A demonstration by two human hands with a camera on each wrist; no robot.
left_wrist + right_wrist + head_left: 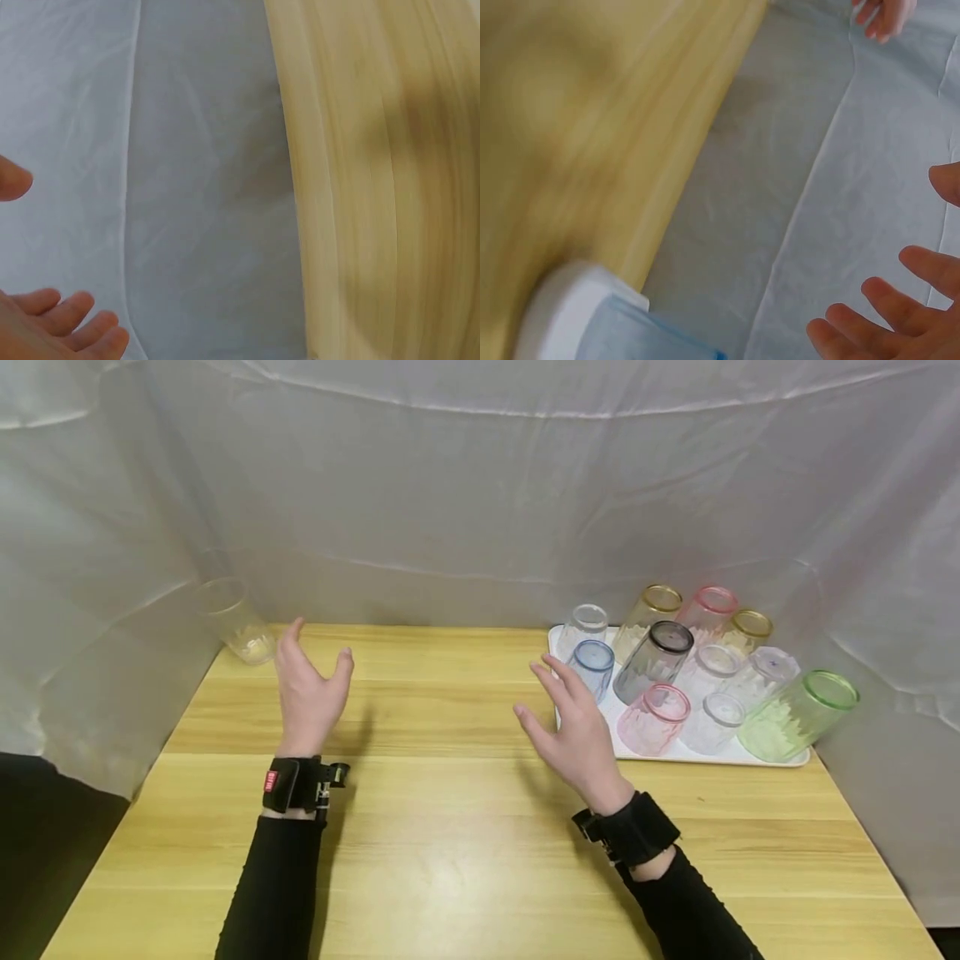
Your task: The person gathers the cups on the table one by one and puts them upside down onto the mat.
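Observation:
My left hand (309, 697) is raised above the left part of the table, thumb and fingers spread, holding nothing. Just beyond it, in the back left corner, a clear glass (251, 639) stands on the table. On the right, my right hand (576, 739) hovers with its fingers apart and nothing in them, near the front left of a white tray (609, 708). A blue glass (592, 672) is the glass nearest to those fingers. Behind and beside it are a grey glass (651, 664), a pink glass (651, 727) and a green glass (787, 722).
Several more glasses crowd the tray, among them a yellow glass (641, 618) and a clear glass (712, 727). Pale grey cloth (450, 510) hangs behind and beside the wooden table (435, 835). Both wrists wear black straps with small cameras.

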